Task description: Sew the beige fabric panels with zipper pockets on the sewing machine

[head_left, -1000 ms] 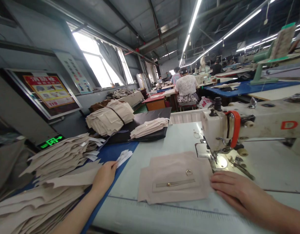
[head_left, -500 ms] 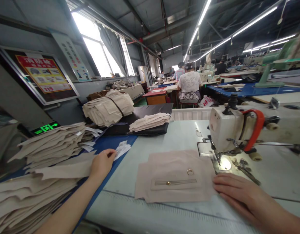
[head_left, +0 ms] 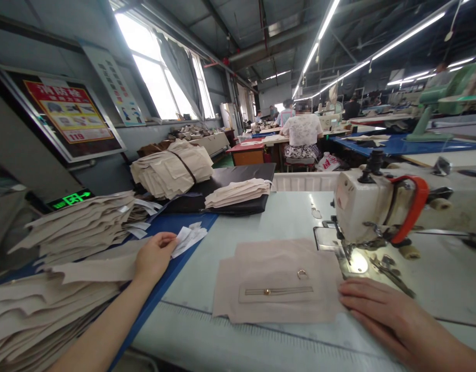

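My left hand (head_left: 156, 258) pinches the near edge of a white label (head_left: 179, 245), which lies with several others in a small loose pile on the blue surface. Before me on the pale table is a beige fabric panel (head_left: 271, 263). It has a zipper (head_left: 279, 291) with a gold pull in a stitched slot, and a gold ring (head_left: 302, 274) above that. Flat at the panel's right edge rests my right hand (head_left: 389, 315), fingers stretched out and touching the cloth. Just beyond it stands a sewing machine (head_left: 362, 206), its lamp lit beside the needle.
Stacks of beige cut pieces (head_left: 83, 227) fill the left side, some tagged with white slips. A tied bundle (head_left: 170, 170) and a smaller pile (head_left: 238, 193) lie on a black board (head_left: 238, 175). A ruler strip (head_left: 261, 330) runs along the near table edge. People work farther back.
My left hand has drawn slightly back to the left, pulling a white label out from the pile. My right hand and the fabric panel stay almost in place.
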The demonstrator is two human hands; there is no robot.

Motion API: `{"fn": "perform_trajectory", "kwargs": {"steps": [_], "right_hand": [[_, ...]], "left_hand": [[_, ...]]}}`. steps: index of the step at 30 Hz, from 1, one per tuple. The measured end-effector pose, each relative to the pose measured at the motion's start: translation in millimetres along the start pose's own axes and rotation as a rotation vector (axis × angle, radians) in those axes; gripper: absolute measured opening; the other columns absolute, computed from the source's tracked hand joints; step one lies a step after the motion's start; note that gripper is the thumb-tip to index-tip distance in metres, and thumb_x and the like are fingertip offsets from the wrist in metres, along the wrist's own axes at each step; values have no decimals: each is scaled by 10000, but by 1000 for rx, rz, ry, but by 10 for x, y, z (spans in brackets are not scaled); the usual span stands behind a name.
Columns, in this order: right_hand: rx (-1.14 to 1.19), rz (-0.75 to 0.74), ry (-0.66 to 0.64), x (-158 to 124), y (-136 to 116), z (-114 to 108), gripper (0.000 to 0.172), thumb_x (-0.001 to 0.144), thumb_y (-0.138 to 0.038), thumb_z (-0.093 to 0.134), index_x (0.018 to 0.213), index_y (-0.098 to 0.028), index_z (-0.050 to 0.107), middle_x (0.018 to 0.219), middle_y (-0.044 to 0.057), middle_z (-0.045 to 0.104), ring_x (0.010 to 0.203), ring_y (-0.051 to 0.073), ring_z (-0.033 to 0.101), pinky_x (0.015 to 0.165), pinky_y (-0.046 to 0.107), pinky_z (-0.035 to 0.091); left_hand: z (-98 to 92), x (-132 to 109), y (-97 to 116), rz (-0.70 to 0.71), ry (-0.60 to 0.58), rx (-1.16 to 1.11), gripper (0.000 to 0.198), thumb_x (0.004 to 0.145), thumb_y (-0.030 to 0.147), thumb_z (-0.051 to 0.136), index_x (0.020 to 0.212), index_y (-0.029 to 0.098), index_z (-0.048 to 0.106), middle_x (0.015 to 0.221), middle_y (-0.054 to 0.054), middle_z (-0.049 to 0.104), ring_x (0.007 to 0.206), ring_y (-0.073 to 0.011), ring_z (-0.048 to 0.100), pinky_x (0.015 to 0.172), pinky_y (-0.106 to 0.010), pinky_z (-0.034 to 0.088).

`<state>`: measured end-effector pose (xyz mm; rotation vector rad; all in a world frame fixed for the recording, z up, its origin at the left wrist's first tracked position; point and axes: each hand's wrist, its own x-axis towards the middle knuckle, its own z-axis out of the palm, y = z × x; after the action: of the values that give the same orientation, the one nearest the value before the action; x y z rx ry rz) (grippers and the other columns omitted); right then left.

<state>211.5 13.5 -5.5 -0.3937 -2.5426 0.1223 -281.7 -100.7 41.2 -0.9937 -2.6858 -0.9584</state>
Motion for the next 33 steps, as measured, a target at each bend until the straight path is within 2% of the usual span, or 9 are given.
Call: {"fn": "perform_trajectory", "kwargs": {"steps": [4, 8, 10, 12, 14, 18, 22, 26, 33], "right_hand": [[-49, -40, -13, 0, -1, 0, 289, 982, -282, 521, 1167, -265, 743, 1129, 64, 755, 1036, 211, 723, 943, 296, 581], [-28, -32, -43, 22, -20, -7, 284, 988, -244, 505, 1146, -242, 742, 1121, 65, 755, 1058, 212, 710, 983, 320, 558], [5, -13, -54, 39, -41, -13, 284, 986, -219, 494, 1133, -219, 738, 1126, 72, 752, 1073, 217, 699, 1008, 337, 540], [42, 7, -62, 62, -66, -23, 287, 984, -201, 481, 1118, -195, 734, 1131, 84, 746, 1066, 219, 692, 1012, 344, 531], [75, 27, -71, 89, -82, -33, 292, 988, -198, 465, 1101, -173, 733, 1131, 101, 739, 1042, 218, 686, 1007, 351, 524], [89, 38, -60, 117, -71, -34, 269, 985, -205, 482, 1086, -148, 725, 1110, 111, 731, 1041, 229, 662, 1017, 374, 497], [73, 17, -89, 98, -70, -56, 241, 975, -189, 497, 1069, -148, 715, 1102, 104, 727, 1035, 217, 651, 1006, 356, 481], [88, -21, -139, 72, -63, -84, 239, 975, -184, 493, 1085, -142, 701, 1070, 100, 729, 1027, 204, 650, 970, 337, 480], [93, -31, -185, 65, -27, -61, 233, 983, -197, 491, 1026, -121, 707, 1001, 95, 733, 1009, 215, 649, 917, 331, 479]], "left_hand": [[-19, -36, 33, 17, 59, -16, 270, 766, 365, 550, 956, 202, 650, 864, -53, 762, 843, -245, 720, 762, -310, 542], [-56, -133, 104, 85, 149, 13, 268, 815, 380, 486, 930, 210, 658, 1023, -93, 749, 1027, -305, 682, 925, -406, 510], [-58, -217, 169, 231, 228, 34, 251, 839, 384, 468, 889, 223, 654, 1029, -84, 744, 1049, -305, 667, 962, -430, 495], [-26, -336, 288, 454, 326, 28, 239, 876, 398, 469, 858, 238, 645, 944, -56, 745, 978, -282, 679, 944, -429, 512], [55, -500, 481, 701, 362, -7, 231, 922, 391, 477, 858, 247, 645, 879, -32, 741, 901, -256, 687, 918, -418, 530], [370, -975, 1056, 1187, 228, -46, 230, 975, 280, 468, 907, 228, 681, 919, -41, 746, 904, -223, 689, 923, -375, 533], [776, -1472, 1647, 1448, 128, -114, 309, 981, 123, 396, 921, 164, 696, 948, -71, 745, 951, -204, 672, 913, -343, 547], [1050, -1727, 1957, 1495, 44, -165, 294, 943, 37, 414, 895, 149, 682, 934, -84, 727, 936, -206, 665, 901, -358, 560], [1117, -1761, 1981, 1340, -323, 34, 303, 868, -34, 459, 906, 176, 674, 887, -40, 695, 841, -208, 655, 757, -334, 582]]}}
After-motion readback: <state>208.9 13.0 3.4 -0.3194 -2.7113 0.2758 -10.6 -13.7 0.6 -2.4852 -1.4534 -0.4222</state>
